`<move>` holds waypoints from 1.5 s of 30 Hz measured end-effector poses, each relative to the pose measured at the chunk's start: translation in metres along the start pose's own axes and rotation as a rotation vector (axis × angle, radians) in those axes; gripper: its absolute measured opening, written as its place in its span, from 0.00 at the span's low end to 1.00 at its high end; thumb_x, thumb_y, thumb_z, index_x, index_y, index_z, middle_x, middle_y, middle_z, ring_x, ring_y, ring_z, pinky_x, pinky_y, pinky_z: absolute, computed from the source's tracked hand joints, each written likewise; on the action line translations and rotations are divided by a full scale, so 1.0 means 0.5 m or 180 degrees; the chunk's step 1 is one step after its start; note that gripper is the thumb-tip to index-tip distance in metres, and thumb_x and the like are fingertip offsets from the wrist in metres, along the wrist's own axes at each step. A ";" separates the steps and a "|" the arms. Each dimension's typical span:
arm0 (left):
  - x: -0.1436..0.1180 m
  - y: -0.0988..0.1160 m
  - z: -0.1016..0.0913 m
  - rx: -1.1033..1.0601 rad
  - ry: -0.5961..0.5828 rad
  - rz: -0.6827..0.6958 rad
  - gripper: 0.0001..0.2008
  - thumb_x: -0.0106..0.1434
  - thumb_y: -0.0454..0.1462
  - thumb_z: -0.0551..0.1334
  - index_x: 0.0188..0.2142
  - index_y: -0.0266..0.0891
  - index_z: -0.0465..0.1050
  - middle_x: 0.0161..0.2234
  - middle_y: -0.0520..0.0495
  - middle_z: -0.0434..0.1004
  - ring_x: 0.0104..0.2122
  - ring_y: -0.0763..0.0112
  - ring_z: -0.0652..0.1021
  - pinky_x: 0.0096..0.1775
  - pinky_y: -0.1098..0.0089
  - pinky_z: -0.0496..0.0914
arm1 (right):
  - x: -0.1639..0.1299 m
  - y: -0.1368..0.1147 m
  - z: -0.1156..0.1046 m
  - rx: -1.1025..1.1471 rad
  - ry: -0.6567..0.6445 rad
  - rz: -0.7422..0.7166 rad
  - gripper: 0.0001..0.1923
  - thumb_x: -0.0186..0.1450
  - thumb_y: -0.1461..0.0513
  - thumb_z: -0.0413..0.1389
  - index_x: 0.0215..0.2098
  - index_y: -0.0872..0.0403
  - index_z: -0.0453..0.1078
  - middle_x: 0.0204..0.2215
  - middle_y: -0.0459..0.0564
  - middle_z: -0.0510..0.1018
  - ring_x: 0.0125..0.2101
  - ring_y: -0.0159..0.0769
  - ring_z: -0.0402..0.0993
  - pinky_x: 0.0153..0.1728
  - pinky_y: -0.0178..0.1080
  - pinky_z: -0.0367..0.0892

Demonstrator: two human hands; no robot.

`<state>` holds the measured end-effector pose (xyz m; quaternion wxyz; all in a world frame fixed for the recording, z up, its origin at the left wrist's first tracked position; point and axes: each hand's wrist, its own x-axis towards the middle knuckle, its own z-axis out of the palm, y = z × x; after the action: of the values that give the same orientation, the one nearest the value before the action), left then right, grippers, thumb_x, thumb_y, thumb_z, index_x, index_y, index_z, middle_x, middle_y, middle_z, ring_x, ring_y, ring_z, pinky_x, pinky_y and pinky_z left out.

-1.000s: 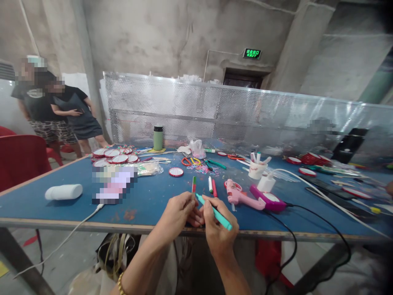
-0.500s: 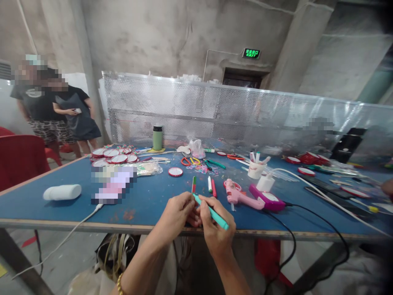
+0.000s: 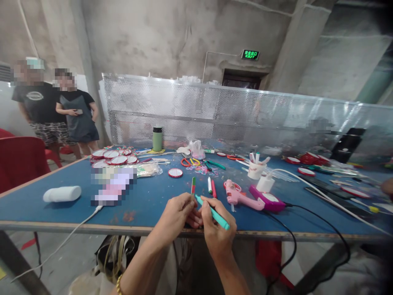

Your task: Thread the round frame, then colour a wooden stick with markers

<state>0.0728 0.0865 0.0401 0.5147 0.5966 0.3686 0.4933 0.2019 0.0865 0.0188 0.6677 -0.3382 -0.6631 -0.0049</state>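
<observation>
My left hand point(image 3: 179, 212) pinches a flat, narrow stick point(image 3: 193, 186) coloured green and red, its upper end sticking up past the fingertips. In my right hand point(image 3: 218, 229) is a turquoise marker pen point(image 3: 219, 218), held in a writing grip. The pen's tip points up and left, close by the stick; whether they touch I cannot tell. Just beyond my hands lie a white marker with a dark green end point(image 3: 210, 185) and a red marker point(image 3: 214, 188). A round white disc with a red rim point(image 3: 175, 173) lies further back.
A pink glue gun point(image 3: 242, 197) lies right of my hands beside a purple device point(image 3: 270, 199) with cables. Behind it stands a white cup of markers point(image 3: 256, 169). Left are a phone point(image 3: 113, 186), a white bottle point(image 3: 63, 193) and several red-rimmed discs point(image 3: 112, 155). Two people point(image 3: 78, 112) stand far left.
The pen's tip has shifted slightly away from the stick, with a small gap now showing. Both hands otherwise stay almost in place. The two people in the background have changed posture.
</observation>
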 end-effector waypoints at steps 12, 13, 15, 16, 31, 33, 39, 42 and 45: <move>0.002 -0.006 0.001 -0.0047 0.0040 -0.0017 0.19 0.60 0.52 0.61 0.27 0.39 0.61 0.21 0.54 0.72 0.21 0.72 0.77 0.27 0.71 0.75 | 0.001 -0.003 0.000 0.0106 -0.0049 -0.0026 0.08 0.69 0.66 0.53 0.36 0.54 0.75 0.26 0.45 0.80 0.25 0.32 0.78 0.30 0.32 0.72; 0.003 -0.006 0.001 -0.0043 0.0050 -0.0017 0.19 0.60 0.51 0.61 0.26 0.40 0.61 0.21 0.54 0.71 0.21 0.71 0.77 0.27 0.71 0.75 | 0.001 -0.003 0.000 0.0110 -0.0050 -0.0034 0.08 0.68 0.66 0.53 0.36 0.54 0.75 0.26 0.46 0.80 0.25 0.32 0.78 0.30 0.32 0.72; 0.003 -0.005 0.001 -0.0032 0.0054 -0.0016 0.19 0.60 0.51 0.61 0.26 0.40 0.61 0.21 0.54 0.71 0.21 0.71 0.77 0.26 0.71 0.75 | 0.003 -0.004 -0.001 0.0130 -0.0074 -0.0055 0.08 0.68 0.66 0.53 0.37 0.54 0.75 0.27 0.46 0.80 0.25 0.32 0.79 0.30 0.32 0.73; 0.003 -0.004 0.001 -0.0024 0.0056 -0.0012 0.19 0.60 0.51 0.61 0.26 0.40 0.61 0.21 0.54 0.71 0.21 0.71 0.77 0.26 0.71 0.75 | 0.003 -0.004 -0.001 0.0143 -0.0094 -0.0065 0.08 0.68 0.66 0.53 0.37 0.54 0.75 0.27 0.46 0.81 0.25 0.32 0.79 0.30 0.32 0.73; 0.003 -0.003 0.002 0.0001 0.0057 0.0000 0.18 0.61 0.50 0.61 0.27 0.39 0.62 0.22 0.53 0.72 0.21 0.72 0.77 0.27 0.71 0.75 | 0.002 -0.007 -0.002 0.0177 -0.0149 -0.0010 0.08 0.69 0.65 0.52 0.37 0.54 0.75 0.28 0.48 0.81 0.25 0.33 0.79 0.30 0.33 0.74; 0.002 -0.003 0.002 0.0050 0.0061 0.0008 0.17 0.61 0.49 0.60 0.27 0.39 0.62 0.22 0.53 0.72 0.21 0.72 0.77 0.27 0.71 0.75 | 0.002 -0.007 -0.001 0.0155 -0.0134 -0.0044 0.08 0.68 0.66 0.53 0.37 0.55 0.75 0.28 0.47 0.81 0.26 0.33 0.79 0.30 0.33 0.73; 0.003 -0.009 0.001 -0.0035 -0.0035 -0.0017 0.17 0.62 0.50 0.59 0.29 0.39 0.63 0.23 0.52 0.74 0.22 0.70 0.78 0.27 0.69 0.76 | -0.002 -0.001 0.001 0.0034 0.0097 0.0037 0.08 0.69 0.64 0.53 0.36 0.55 0.75 0.26 0.47 0.80 0.25 0.33 0.78 0.30 0.33 0.73; 0.004 -0.010 0.001 -0.0048 -0.0007 -0.0003 0.18 0.61 0.51 0.60 0.28 0.39 0.63 0.23 0.52 0.73 0.21 0.71 0.78 0.27 0.70 0.75 | 0.000 -0.004 0.000 0.0082 0.0016 0.0024 0.09 0.69 0.64 0.53 0.36 0.55 0.75 0.26 0.47 0.81 0.24 0.34 0.78 0.29 0.33 0.73; 0.003 -0.007 0.001 -0.0033 0.0019 -0.0003 0.18 0.61 0.50 0.60 0.27 0.39 0.62 0.22 0.53 0.72 0.21 0.71 0.77 0.28 0.70 0.75 | 0.004 -0.010 -0.001 0.0108 -0.0061 0.0004 0.09 0.69 0.64 0.52 0.36 0.54 0.75 0.26 0.48 0.81 0.24 0.34 0.79 0.29 0.34 0.74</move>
<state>0.0740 0.0883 0.0369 0.5169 0.5923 0.3678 0.4967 0.2003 0.0835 0.0228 0.6669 -0.3274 -0.6693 0.0099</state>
